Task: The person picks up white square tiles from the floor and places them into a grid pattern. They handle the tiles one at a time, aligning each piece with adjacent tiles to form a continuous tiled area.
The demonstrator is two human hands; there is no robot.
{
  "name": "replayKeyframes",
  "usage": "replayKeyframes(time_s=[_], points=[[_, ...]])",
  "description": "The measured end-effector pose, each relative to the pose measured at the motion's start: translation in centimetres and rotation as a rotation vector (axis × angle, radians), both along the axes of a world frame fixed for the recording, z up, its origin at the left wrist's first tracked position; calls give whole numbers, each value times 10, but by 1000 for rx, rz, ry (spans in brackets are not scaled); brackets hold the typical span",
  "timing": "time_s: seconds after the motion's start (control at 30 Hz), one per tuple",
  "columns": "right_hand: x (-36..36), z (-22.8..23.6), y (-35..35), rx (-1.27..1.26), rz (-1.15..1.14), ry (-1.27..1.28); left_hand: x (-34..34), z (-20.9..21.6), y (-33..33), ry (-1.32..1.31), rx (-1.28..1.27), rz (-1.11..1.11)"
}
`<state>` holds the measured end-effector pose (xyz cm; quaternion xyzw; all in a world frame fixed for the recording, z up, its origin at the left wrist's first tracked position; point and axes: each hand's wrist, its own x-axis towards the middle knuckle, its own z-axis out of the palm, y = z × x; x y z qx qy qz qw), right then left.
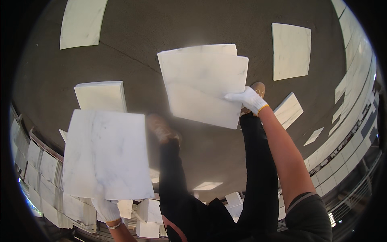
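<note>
Sq. white stone-look slab at L: soft grey veins. Roughly rect. white stone-look slab nr. centre: v. faint grey streaks. White knit R glove, orange-yellow cuff edge. Dk grey-brown flat floor. Blk long trousers, tan-brown L shoe.

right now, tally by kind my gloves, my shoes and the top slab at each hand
Gloves: 2 (left glove, right glove)
Shoes: 2 (left shoe, right shoe)
Top slabs: 2 (left slab, right slab)
Total: 6

A slab stack sits on the floor, left of the central slabs.
</note>
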<state>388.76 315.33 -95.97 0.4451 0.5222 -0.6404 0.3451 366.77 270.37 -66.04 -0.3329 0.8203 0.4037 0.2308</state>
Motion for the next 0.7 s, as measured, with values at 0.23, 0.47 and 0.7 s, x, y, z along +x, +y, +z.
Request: replayKeyframes(time_s=[0.23, 0.47, 0.7], points=[[-40, 90, -71, 300, 492, 39, 17, 77, -29, -203, 110, 321], [-53, 266, -40, 473, 362, -40, 23, 42, 29, -361, 415, 211], [43, 456, 38, 740, 108, 193, 18, 87, 174, -460, 560, -88]])
